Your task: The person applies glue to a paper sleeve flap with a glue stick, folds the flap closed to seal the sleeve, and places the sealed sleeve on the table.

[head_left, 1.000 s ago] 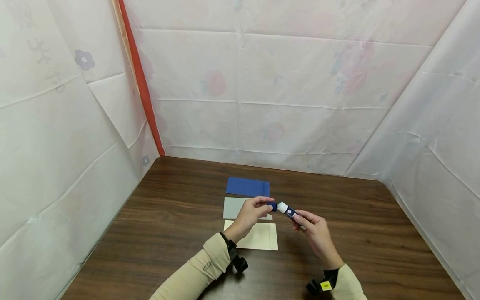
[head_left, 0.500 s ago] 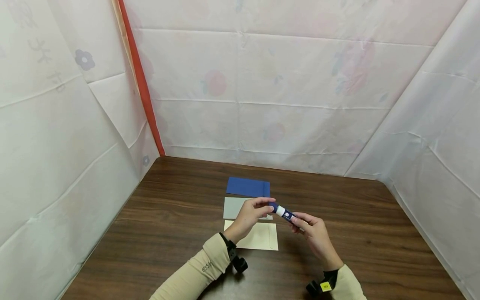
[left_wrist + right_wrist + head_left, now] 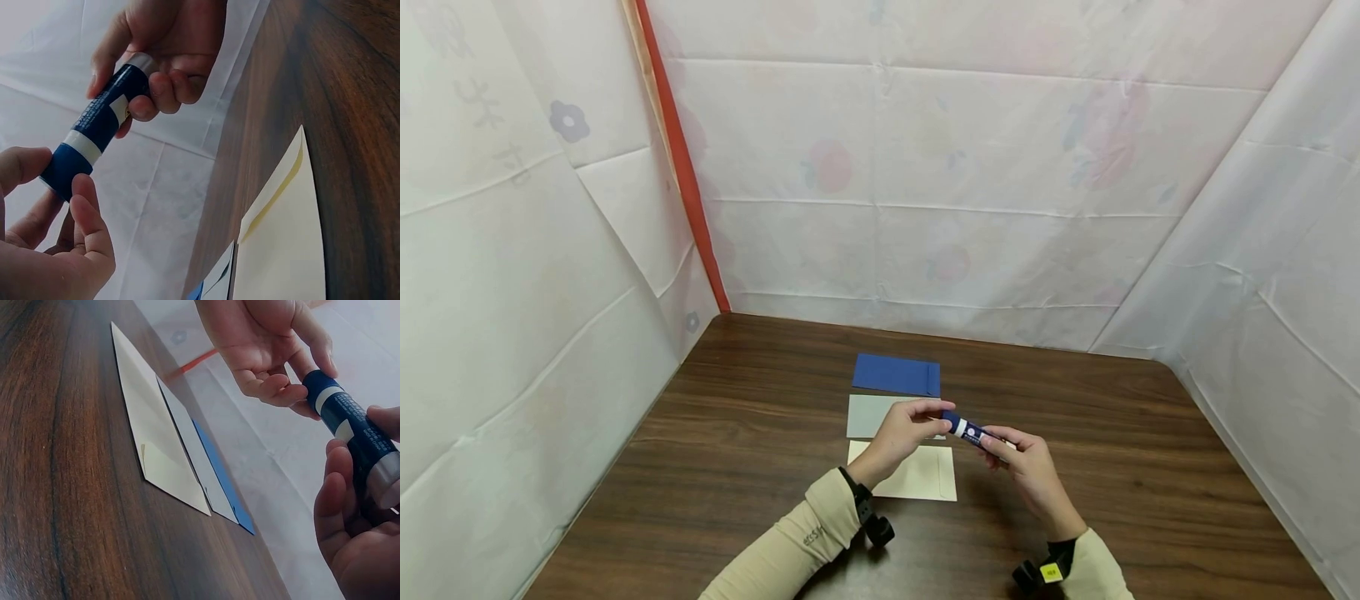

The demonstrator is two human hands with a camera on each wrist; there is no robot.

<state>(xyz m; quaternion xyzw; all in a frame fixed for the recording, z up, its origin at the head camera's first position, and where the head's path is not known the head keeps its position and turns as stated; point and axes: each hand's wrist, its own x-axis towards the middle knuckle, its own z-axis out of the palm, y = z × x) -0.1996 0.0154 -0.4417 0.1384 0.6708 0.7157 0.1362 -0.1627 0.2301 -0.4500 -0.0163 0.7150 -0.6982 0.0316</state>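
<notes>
Both hands hold a dark blue glue stick [image 3: 972, 432] above the table. Thumb and fingertips of my left hand [image 3: 895, 442] pinch its blue cap [image 3: 65, 170], which sits on the stick's end against a white band. Around the labelled body, near the silvery base [image 3: 384, 478], curl the fingers of my right hand [image 3: 1037, 471]. The stick slants, cap end to the upper left in the head view. Behind and below the left hand lie a cream envelope [image 3: 917, 477], a pale grey-green envelope [image 3: 867, 414] and a blue envelope [image 3: 891, 373].
The envelopes lie flat in a column on the dark wood-grain table [image 3: 722, 450]. White patterned sheeting [image 3: 985, 183] walls the back and both sides. A red strip [image 3: 681, 158] runs down the back left corner.
One second ago the cap was apart from the stick's white end. The two have come together, and the cap now covers that end. The envelopes have not moved.
</notes>
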